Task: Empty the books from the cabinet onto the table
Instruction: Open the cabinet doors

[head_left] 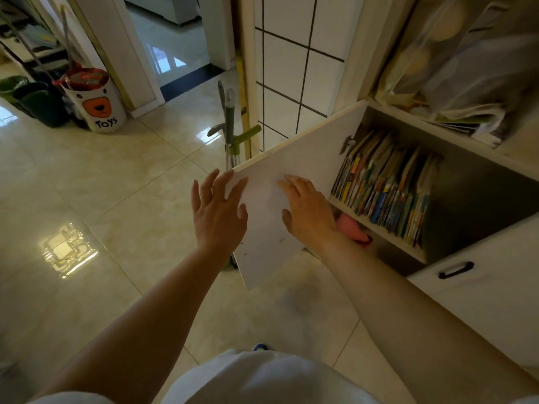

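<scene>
So, door's the job right now: the flat white cabinet door [294, 182] is swung out toward me and I want it fully out of the way before I reach in. Best to push it wide left so it doesn't drift back onto my arm, then take the books a few at a time, pinched from the top of the spines, since they're packed tight and leaning.

The row of thin, colourful-spined children's books [385, 188] sits on the upper shelf of the open white wooden cabinet [455, 141], right of the door, none out yet. No table in view (must be behind me or off-frame).

Pose: my left hand [218, 208] is flat, fingers spread, at the door's free left edge, holding nothing. My right hand [309, 209] is palm-down, fingers loosely extended on the door's inner face, also empty, just left of the books. Both forearms stretched forward.

Something pink [354, 228] sits on the lower shelf behind my right wrist; can't tell what.
</scene>
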